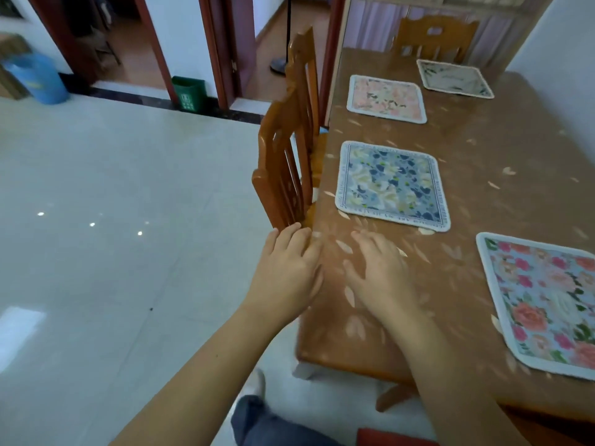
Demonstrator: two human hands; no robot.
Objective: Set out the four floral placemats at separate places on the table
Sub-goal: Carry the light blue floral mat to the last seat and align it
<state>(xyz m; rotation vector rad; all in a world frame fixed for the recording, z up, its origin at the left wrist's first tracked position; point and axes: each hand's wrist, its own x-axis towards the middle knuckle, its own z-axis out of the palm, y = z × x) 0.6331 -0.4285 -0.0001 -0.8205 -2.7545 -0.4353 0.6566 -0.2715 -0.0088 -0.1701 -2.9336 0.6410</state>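
Holding nothing, both relaxed, the left hand (286, 268) and right hand (376, 272) could, if swept forward, drag askew the blue floral square cloth placemat (391, 186) just beyond them, nearest of four laid apart.

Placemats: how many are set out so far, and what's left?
Done: all four lie apart on the table: the pale mat, pink mat, blue mat and rose mat. In hand: nothing; the left hand is by the chair at the table's edge, the right hand open over the tabletop. Left: nothing apparent.
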